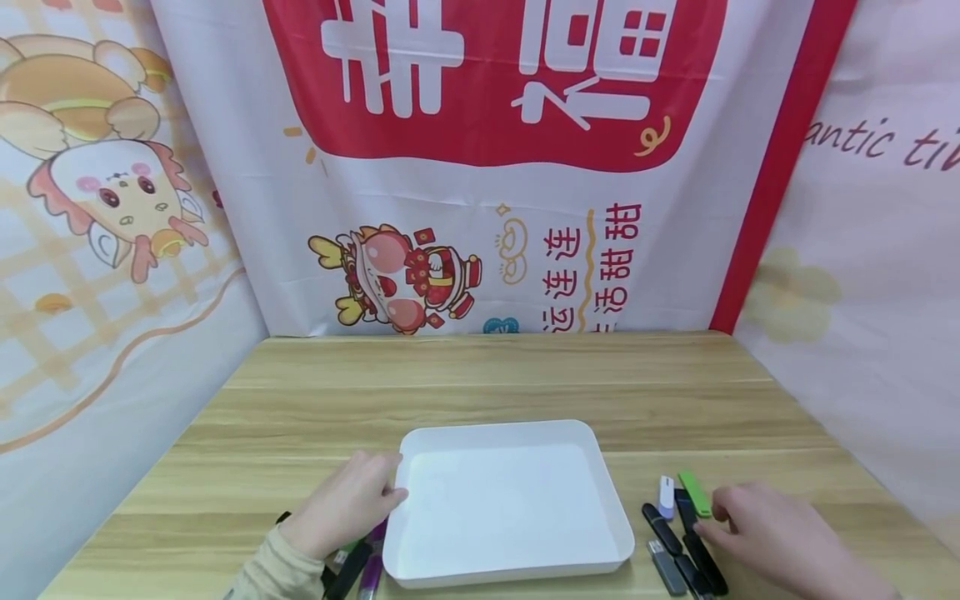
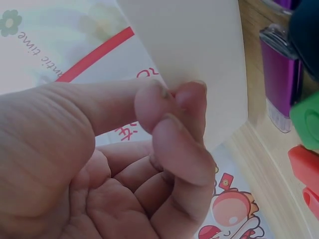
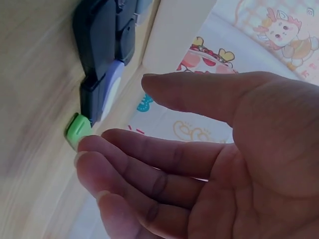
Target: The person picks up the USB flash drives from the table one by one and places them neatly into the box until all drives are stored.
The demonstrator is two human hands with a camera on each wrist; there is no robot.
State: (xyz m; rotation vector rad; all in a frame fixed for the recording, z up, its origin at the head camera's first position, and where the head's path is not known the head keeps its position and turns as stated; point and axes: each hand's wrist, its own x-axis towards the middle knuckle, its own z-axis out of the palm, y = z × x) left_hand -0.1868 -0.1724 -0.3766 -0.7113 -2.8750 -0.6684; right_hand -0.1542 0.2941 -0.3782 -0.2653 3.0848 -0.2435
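Observation:
A shallow white tray (image 1: 506, 508) lies on the table between my hands. My left hand (image 1: 341, 508) is at its left rim, thumb and fingertips bunched close together; whether they pinch the rim cannot be told. Below that hand a purple USB stick (image 2: 279, 74) lies beside green and red pieces. My right hand (image 1: 772, 525) is nearest to a green USB stick (image 1: 694, 493), its fingers loosely bent and the thumb apart, with nothing held. Around it lie a white and lavender stick (image 1: 666, 497), a grey stick (image 1: 666, 568) and several black sticks (image 1: 703, 560).
The wooden table (image 1: 495, 375) runs back to a red and white printed cloth (image 1: 480, 192). Printed cloths also stand at the left and right sides. Black and purple items (image 1: 369, 575) lie partly hidden beside the left sleeve (image 1: 277, 571).

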